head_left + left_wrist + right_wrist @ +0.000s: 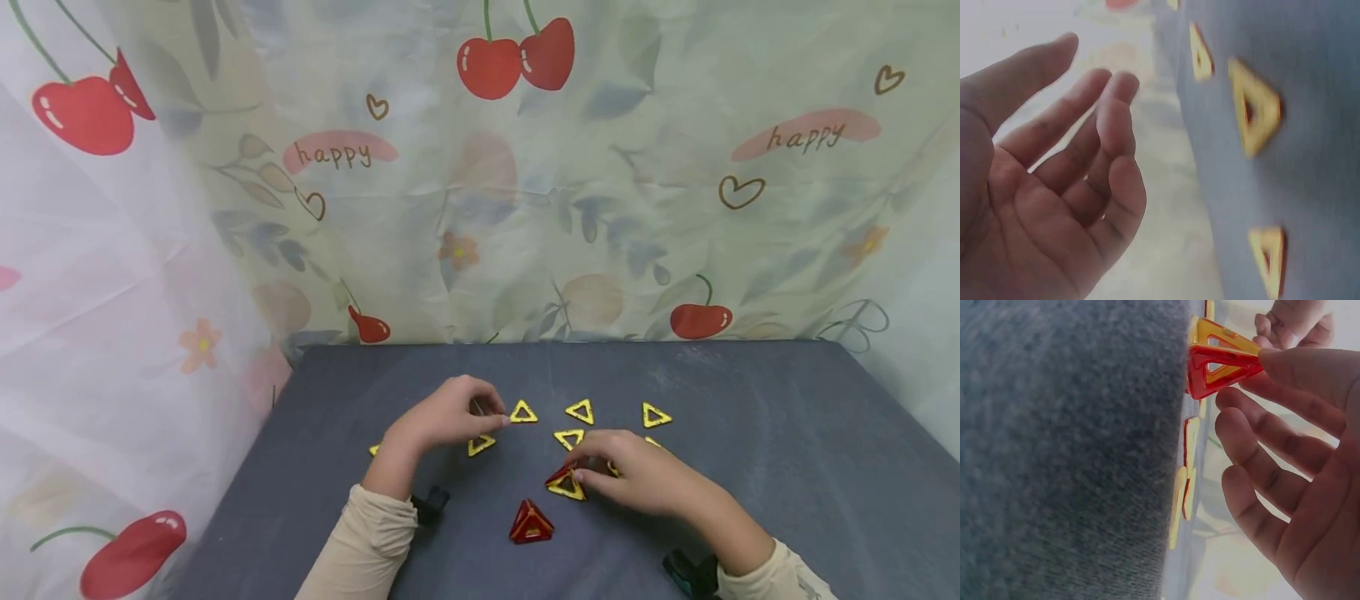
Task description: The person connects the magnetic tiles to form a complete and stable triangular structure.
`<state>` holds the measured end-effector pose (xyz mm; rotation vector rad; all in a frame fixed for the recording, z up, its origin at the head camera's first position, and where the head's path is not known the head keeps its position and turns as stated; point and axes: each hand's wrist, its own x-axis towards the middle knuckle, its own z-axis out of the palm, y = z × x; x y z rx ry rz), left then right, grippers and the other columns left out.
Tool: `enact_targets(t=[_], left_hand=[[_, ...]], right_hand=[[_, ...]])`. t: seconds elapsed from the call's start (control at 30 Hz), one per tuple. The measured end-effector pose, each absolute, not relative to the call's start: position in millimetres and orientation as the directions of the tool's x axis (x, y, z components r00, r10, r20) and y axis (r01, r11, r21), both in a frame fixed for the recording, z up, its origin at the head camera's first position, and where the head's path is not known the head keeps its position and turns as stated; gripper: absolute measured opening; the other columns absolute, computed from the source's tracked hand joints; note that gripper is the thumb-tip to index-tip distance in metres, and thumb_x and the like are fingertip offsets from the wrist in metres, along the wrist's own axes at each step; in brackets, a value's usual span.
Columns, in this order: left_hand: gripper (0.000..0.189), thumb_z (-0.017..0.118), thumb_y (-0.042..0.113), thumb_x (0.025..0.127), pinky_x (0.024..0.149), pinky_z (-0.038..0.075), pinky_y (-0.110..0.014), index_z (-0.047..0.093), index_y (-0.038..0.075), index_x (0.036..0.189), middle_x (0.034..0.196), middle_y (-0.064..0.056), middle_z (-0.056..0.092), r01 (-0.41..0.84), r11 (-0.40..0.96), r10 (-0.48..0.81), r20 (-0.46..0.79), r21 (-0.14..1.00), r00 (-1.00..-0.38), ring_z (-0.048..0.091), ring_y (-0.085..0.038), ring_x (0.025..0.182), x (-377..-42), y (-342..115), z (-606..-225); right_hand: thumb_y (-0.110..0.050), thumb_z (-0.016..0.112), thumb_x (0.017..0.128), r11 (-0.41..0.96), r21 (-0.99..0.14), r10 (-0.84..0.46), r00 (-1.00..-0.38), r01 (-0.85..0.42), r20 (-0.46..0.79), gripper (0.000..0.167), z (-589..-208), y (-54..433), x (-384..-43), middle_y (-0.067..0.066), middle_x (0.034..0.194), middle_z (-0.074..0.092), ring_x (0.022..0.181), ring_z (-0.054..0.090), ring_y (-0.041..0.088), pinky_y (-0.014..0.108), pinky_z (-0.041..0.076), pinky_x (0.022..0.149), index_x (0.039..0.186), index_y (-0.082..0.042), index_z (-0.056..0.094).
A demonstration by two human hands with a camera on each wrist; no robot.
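Observation:
My right hand [637, 471] pinches the top of a small triangular pyramid [1199, 375] between thumb and index finger. Its hollow sides are red and yellow tiles, and its base is right at the dark tabletop. The other fingers curve loosely beside it. My left hand [457, 412] hovers over the tiles on the left with nothing in it, its fingers softly bent and the thumb apart in the left wrist view [1066, 181]. Nearest to it are a yellow triangle tile [522, 419] by its fingertips and another yellow tile [471, 449] beneath it. A finished-looking red pyramid [517, 532] stands closer to me.
More hollow yellow triangle tiles lie spread behind the hands, among them one tile [589, 412] at centre and one [646, 417] farther right. Some are partly covered by my hands. A patterned curtain [525, 217] hangs at the back edge of the dark table [810, 433].

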<state>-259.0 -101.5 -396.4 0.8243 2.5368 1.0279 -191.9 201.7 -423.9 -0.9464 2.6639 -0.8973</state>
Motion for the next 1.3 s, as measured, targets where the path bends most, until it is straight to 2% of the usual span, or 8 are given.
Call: enact_targets(t=[0.17, 0.27, 0.4, 0.63, 0.77, 1.0, 1.3], left_hand=[[0.015, 0.074, 0.024, 0.101, 0.073, 0.056, -0.034, 0.078, 0.012, 0.109, 0.102, -0.003, 0.074, 0.342, 0.633, 0.500, -0.030, 0.694, -0.865, 0.068, -0.018, 0.083, -267, -129, -393], [0.019, 0.074, 0.022, 0.101, 0.073, 0.056, -0.033, 0.076, 0.007, 0.112, 0.104, -0.006, 0.073, 0.326, 0.648, 0.475, -0.030, 0.688, -0.879, 0.068, -0.016, 0.082, -272, -137, -398], [0.025, 0.077, 0.020, 0.099, 0.072, 0.056, -0.031, 0.074, 0.003, 0.118, 0.105, -0.007, 0.072, 0.308, 0.661, 0.483, -0.075, 0.684, -0.872, 0.067, -0.016, 0.086, -277, -137, -407], [0.033, 0.084, 0.015, 0.092, 0.075, 0.052, -0.029, 0.075, 0.004, 0.122, 0.102, -0.006, 0.071, 0.287, 0.681, 0.520, -0.169, 0.674, -0.838, 0.064, -0.015, 0.088, -281, -128, -416], [0.035, 0.086, 0.012, 0.089, 0.073, 0.051, -0.028, 0.074, 0.004, 0.121, 0.096, -0.005, 0.071, 0.268, 0.687, 0.528, -0.211, 0.676, -0.822, 0.062, -0.014, 0.083, -280, -125, -419], [0.027, 0.087, 0.010, 0.087, 0.068, 0.048, -0.028, 0.076, 0.005, 0.111, 0.090, -0.003, 0.067, 0.260, 0.708, 0.518, -0.233, 0.657, -0.823, 0.059, -0.015, 0.077, -275, -123, -424], [0.019, 0.089, 0.013, 0.087, 0.066, 0.047, -0.029, 0.074, 0.008, 0.099, 0.087, -0.003, 0.064, 0.258, 0.710, 0.509, -0.225, 0.655, -0.831, 0.056, -0.015, 0.075, -272, -122, -427]], right_hand=[[-0.024, 0.072, 0.103, 0.621, -0.580, -0.634, -0.773, -0.528, 0.025, 0.019, -423, 203, -192, -0.013, 0.100, 0.065, 0.079, 0.054, -0.001, 0.024, 0.049, 0.071, 0.120, -0.018, 0.078], [-0.023, 0.074, 0.101, 0.625, -0.577, -0.637, -0.771, -0.525, 0.012, 0.022, -423, 205, -192, -0.008, 0.102, 0.065, 0.078, 0.053, 0.001, 0.023, 0.048, 0.069, 0.122, -0.018, 0.077], [-0.023, 0.075, 0.101, 0.622, -0.582, -0.640, -0.768, -0.523, 0.006, 0.023, -425, 206, -193, -0.008, 0.101, 0.063, 0.077, 0.053, 0.002, 0.023, 0.047, 0.068, 0.123, -0.019, 0.077], [-0.025, 0.075, 0.101, 0.611, -0.606, -0.635, -0.772, -0.509, 0.008, 0.021, -427, 207, -188, -0.012, 0.098, 0.062, 0.078, 0.053, 0.000, 0.024, 0.049, 0.069, 0.121, -0.020, 0.078], [-0.033, 0.077, 0.099, 0.625, -0.605, -0.618, -0.786, -0.493, 0.001, 0.022, -428, 205, -187, -0.010, 0.098, 0.064, 0.079, 0.054, -0.001, 0.024, 0.049, 0.069, 0.117, -0.020, 0.078], [-0.040, 0.081, 0.095, 0.654, -0.587, -0.590, -0.808, -0.476, -0.002, 0.019, -430, 202, -188, -0.015, 0.086, 0.063, 0.075, 0.057, 0.001, 0.025, 0.050, 0.067, 0.103, -0.025, 0.074], [-0.039, 0.081, 0.095, 0.650, -0.596, -0.594, -0.804, -0.471, -0.013, 0.018, -427, 200, -191, -0.016, 0.085, 0.065, 0.074, 0.058, 0.001, 0.024, 0.051, 0.067, 0.103, -0.024, 0.076]])
